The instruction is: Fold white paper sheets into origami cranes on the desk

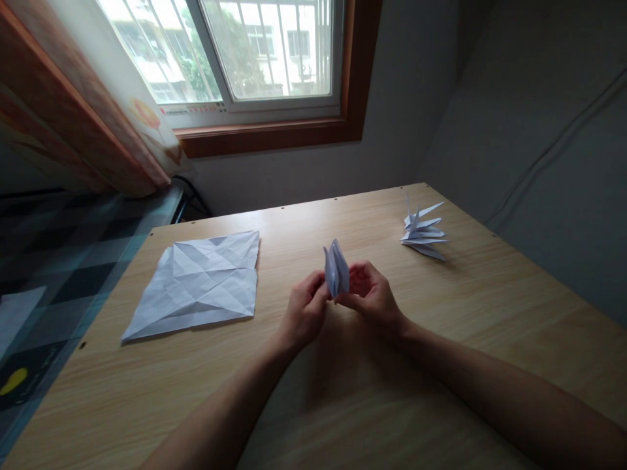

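A small folded piece of white paper [336, 269] stands upright above the middle of the wooden table [313, 385]. My left hand [304, 313] pinches its lower left side with closed fingers. My right hand [372, 295] grips its lower right side, fingers curled round it. Both forearms reach in from the bottom edge of the view.
A creased white paper sheet [198, 282] lies flat on the left of the table. A finished folded paper figure [422, 232] with pointed flaps sits at the back right. A window [230, 52] and curtain [88, 111] are behind; a checked surface [59, 274] is at left.
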`<state>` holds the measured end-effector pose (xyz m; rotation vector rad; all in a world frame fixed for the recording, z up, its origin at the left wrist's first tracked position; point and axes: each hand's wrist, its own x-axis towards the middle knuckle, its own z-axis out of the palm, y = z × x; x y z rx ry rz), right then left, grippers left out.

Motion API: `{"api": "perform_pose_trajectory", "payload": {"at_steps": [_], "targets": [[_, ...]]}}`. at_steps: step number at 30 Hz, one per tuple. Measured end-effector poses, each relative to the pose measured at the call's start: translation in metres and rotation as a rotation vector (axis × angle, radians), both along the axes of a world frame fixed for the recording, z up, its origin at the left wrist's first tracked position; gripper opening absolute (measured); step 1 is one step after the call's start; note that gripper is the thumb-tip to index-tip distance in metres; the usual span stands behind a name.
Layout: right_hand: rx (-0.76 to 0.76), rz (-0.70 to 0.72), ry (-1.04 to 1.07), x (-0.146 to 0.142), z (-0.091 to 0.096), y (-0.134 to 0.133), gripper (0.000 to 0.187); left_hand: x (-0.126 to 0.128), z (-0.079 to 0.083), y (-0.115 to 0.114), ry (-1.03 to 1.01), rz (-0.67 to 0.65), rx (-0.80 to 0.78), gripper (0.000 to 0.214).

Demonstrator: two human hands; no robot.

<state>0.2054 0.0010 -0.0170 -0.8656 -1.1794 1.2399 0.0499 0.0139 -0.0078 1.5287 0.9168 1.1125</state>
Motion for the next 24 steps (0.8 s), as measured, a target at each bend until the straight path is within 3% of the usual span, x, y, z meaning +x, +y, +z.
{"api": "perform_pose_trajectory", "payload": {"at_steps": [7,14,24], "targets": [[-0.028,-0.053,0.031,-0.003,0.004,0.001,0.048,0.003,-0.007,-0.002,-0.206,0.043,-0.068,0.033],[-0.03,-0.111,0.014,-0.001,0.006,-0.001,0.053,0.006,-0.003,-0.005,-0.146,0.131,-0.046,0.03],[0.09,-0.108,-0.081,0.004,0.005,-0.001,0.015,0.006,0.007,-0.005,-0.237,0.171,-0.047,0.023]]}}
